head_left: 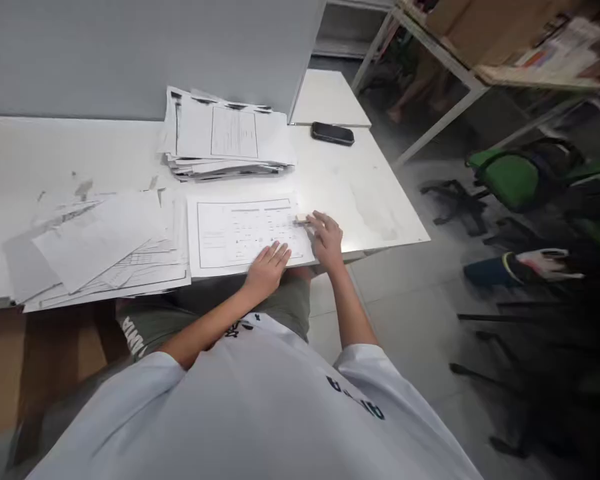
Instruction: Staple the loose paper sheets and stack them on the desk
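Observation:
A printed sheet [215,233] with a black border and lines of small text lies at the front of the white table. My left hand [270,270] rests flat on its lower edge, fingers stretched out, holding nothing. At the sheet's right edge, my right hand [327,239] pinches a small pale block [301,218] with a dark lower edge, held over or on the paper. Whether the block touches the sheet I cannot tell.
Loose papers [105,237] spread at left; a thick paper stack [230,133] stands behind the sheet. A black phone [333,133] lies near the table's [380,200] right side. A grey partition [140,60] rises behind. Green chairs [510,177] and a bin [493,271] stand at right.

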A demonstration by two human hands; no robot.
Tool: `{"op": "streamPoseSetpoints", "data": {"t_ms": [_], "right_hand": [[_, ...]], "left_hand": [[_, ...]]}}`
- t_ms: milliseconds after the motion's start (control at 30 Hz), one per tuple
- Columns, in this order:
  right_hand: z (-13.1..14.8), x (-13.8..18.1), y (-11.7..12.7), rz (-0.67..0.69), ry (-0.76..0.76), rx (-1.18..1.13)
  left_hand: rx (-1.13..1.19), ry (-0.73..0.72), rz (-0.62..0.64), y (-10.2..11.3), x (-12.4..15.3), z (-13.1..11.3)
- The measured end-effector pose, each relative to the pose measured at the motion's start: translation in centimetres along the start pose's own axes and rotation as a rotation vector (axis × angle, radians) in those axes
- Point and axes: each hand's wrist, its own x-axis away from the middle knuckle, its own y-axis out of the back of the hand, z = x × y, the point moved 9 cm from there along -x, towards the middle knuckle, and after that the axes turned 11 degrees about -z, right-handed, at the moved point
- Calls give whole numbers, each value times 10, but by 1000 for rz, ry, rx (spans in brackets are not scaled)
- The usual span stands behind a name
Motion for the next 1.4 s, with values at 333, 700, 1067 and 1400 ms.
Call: {"op": "streamPoseSetpoints", "data": {"t_ms": [333, 700, 1067, 1400], "right_hand": [[6, -16, 6, -74, -62, 32], [-1, -19, -1, -137, -122, 37], [16, 0, -4, -131, -88, 83], [19, 40, 22, -336, -230, -127]], "left_hand": [[26, -10, 28, -3, 3, 0], [-4, -24, 72, -8, 7, -4], [-16, -30, 75, -8, 8, -3], [-16, 10, 141, 3, 17, -3]]}}
